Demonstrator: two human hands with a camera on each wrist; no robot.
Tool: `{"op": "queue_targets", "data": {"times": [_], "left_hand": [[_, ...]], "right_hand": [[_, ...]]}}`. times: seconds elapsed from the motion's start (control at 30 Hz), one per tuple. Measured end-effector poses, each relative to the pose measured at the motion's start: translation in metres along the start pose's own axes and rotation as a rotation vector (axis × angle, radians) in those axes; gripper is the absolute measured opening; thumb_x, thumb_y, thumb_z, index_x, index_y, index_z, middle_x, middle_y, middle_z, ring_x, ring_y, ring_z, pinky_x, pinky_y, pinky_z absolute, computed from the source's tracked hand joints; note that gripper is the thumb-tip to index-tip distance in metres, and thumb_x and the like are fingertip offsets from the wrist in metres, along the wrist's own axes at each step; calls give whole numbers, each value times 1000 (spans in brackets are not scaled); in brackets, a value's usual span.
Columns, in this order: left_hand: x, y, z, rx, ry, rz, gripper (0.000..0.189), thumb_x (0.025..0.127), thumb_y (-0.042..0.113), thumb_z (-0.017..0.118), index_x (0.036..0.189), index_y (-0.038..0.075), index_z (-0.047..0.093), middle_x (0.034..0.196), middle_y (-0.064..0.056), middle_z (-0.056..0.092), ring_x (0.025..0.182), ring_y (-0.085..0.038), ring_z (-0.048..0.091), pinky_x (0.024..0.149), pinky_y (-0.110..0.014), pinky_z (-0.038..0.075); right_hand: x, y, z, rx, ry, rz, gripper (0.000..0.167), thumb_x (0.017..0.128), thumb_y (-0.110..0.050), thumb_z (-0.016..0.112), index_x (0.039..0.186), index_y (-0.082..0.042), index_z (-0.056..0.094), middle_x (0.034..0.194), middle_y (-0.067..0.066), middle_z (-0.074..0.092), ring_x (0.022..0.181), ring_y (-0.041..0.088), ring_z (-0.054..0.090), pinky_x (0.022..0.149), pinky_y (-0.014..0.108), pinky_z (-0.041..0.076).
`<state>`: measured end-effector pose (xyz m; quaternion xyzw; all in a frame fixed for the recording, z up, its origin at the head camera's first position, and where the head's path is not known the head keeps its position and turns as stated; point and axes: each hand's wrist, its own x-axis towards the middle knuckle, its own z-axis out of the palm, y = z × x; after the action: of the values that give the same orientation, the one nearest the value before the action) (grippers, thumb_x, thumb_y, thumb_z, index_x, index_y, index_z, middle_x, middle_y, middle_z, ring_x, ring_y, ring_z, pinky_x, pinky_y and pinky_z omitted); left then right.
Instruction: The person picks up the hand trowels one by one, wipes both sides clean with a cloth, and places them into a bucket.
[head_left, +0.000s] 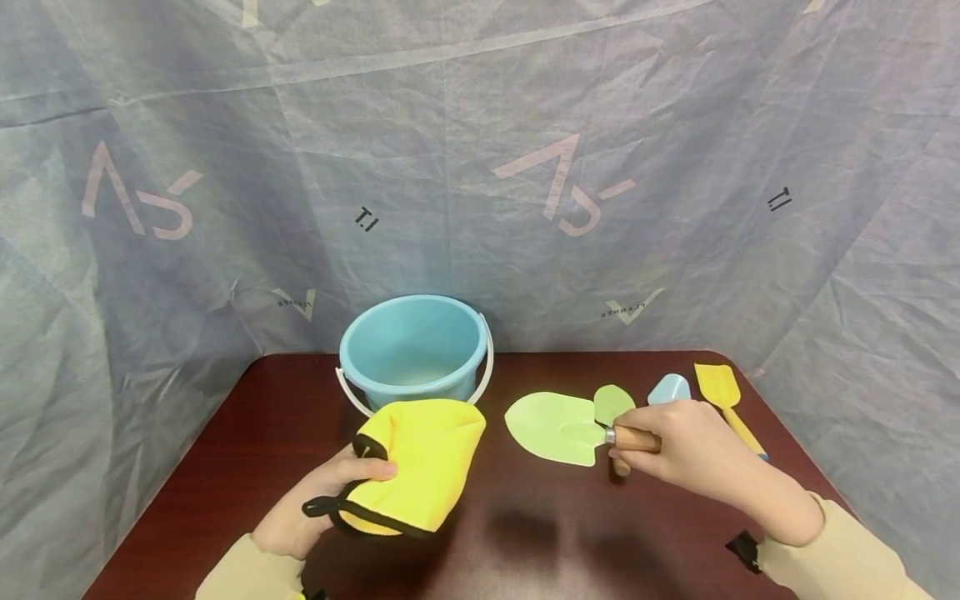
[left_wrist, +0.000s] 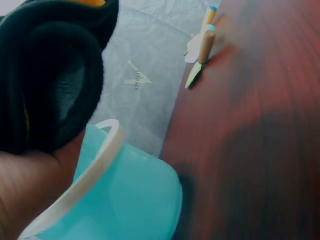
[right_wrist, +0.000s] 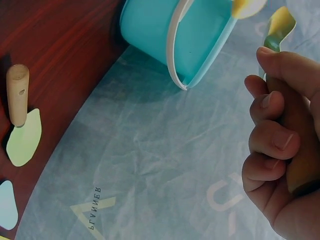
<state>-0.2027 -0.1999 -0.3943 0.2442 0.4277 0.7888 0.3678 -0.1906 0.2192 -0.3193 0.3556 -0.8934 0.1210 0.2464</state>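
Observation:
My left hand (head_left: 322, 492) grips a folded yellow cloth (head_left: 431, 454) with black edging and a black hanging loop, thumb on top. It is held up in front of the blue bucket (head_left: 423, 388). In the left wrist view, the cloth's dark edging (left_wrist: 60, 85) hides most of the fingers. On the other side, my right hand (head_left: 690, 442) holds a garden trowel (head_left: 551, 427) by its wooden handle, the light green blade pointing left. In the right wrist view, the fingers (right_wrist: 272, 145) curl round that handle. Behind the trowel lies a smaller green one (head_left: 613, 402), partly covered in the head view.
The bucket's white handle (head_left: 489, 362) hangs down at its side. At the table's right lie a light blue scoop (head_left: 670, 388), partly behind my right hand, and a yellow toy shovel (head_left: 717, 386). A grey printed cloth backdrop (head_left: 450, 167) rises behind the dark red table (head_left: 247, 450).

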Motion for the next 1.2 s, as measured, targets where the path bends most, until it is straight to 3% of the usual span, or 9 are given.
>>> {"op": "queue_targets", "data": {"times": [0.1,0.37,0.53,0.77,0.97,1.2], "left_hand": [[4,-7,-4,1,45,-49,35,91,0,43,125,7,47,117,-12,64,106,-26,64,89,-39,51],[20,-19,-10,-5,81,-98,40,92,3,47,131,4,40,120,-13,61,109,-27,62,90,-41,50],[35,-25,-10,7,77,-125,41,91,4,50,131,4,42,118,-12,62,106,-25,63,89,-39,51],[57,-32,-2,31,84,-156,38,89,8,54,126,4,46,113,-9,63,102,-23,65,86,-36,53],[75,-39,8,71,50,-137,39,86,8,54,124,7,47,112,-6,63,101,-18,64,86,-32,53],[90,-45,20,41,16,-113,45,85,6,53,129,10,43,116,-6,61,104,-19,63,86,-33,53]], "right_hand": [[0,0,0,-3,-6,8,32,65,-21,80,72,-39,54,59,-32,32,51,-11,30,44,13,27],[3,-1,0,39,-27,0,35,67,-24,82,68,-36,49,58,-28,26,50,-11,26,45,11,26],[7,-2,1,56,-22,-24,42,68,-24,81,64,-33,41,59,-24,18,52,-12,19,45,8,20],[11,-1,4,126,12,-93,43,68,-20,81,64,-28,39,57,-21,20,55,-13,15,47,4,16],[13,-2,5,183,-7,-101,43,70,-16,80,65,-26,39,60,-18,18,54,-14,16,47,3,18],[14,-5,8,187,-27,-73,46,70,-18,81,64,-25,36,61,-17,16,52,-14,17,46,3,20]]}}
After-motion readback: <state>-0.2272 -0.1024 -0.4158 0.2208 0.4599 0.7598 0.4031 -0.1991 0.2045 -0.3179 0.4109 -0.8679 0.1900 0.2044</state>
